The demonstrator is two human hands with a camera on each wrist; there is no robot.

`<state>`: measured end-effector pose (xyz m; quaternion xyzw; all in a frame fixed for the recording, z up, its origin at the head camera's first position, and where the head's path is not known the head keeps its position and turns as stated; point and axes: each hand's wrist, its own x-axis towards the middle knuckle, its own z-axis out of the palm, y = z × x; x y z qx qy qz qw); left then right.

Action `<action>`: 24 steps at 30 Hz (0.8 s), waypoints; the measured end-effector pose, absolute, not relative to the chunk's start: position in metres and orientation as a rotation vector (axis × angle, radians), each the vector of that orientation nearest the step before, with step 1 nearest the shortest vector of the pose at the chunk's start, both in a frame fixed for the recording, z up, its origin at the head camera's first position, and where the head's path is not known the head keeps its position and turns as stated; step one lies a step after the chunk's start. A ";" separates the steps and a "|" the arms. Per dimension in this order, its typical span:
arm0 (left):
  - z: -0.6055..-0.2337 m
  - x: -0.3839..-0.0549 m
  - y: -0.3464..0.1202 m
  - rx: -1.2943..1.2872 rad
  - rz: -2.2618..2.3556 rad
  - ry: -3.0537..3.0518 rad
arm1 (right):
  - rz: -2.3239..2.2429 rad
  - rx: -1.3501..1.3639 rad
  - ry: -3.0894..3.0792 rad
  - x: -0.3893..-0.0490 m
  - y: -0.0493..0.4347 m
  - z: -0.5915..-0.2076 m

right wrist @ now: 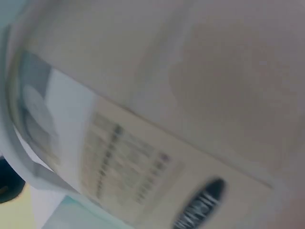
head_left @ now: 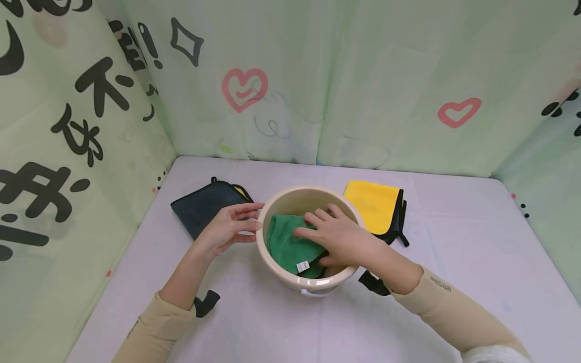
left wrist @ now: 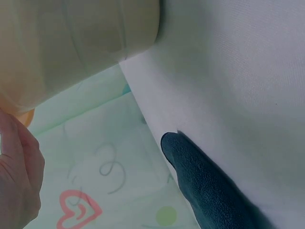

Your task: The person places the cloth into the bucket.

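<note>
One green cloth (head_left: 288, 242) is contained in the bucket (head_left: 313, 284), which is stood upright on the table (head_left: 454, 252) between the two hands. Most of the cloth is located to the left of the right hand (head_left: 338, 234), and partly beneath its fingers; a white tag (head_left: 302, 266) is exposed at the cloth's near side. Because the cloth is bunched, no firm long axis can be assigned.

The right hand is positioned above the right part of the bucket's mouth, with the fingers parted and slightly bent over the cloth. No fabric is seen pinched between them; how firmly the cloth is pressed cannot be told. The left hand (head_left: 229, 227) is placed outside, at the left rim, with fingers extended toward it and nothing enclosed.

The right hand is therefore to be treated as the nearer one; from the left hand, the cloth is separated by the bucket wall. The next move is judged to be governed by this relation: cloth below and to the left of the right hand. A dark cloth (head_left: 199, 204) is laid at the far left, and a yellow cloth (head_left: 374, 204) at the far right, both outside the bucket.
</note>
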<state>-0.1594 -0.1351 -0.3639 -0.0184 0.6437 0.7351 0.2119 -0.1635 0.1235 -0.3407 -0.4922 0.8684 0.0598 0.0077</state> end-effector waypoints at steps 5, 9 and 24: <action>-0.365 -0.160 -0.135 -0.052 2.034 1.798 | -0.061 -1.463 2.811 -0.165 0.140 -0.325; -0.364 -0.160 -0.135 -0.058 2.033 1.808 | -0.219 -1.349 2.980 -0.173 0.160 -0.317; -0.364 -0.160 -0.135 -0.051 2.039 1.809 | -0.351 -0.586 3.162 -0.206 0.239 -0.360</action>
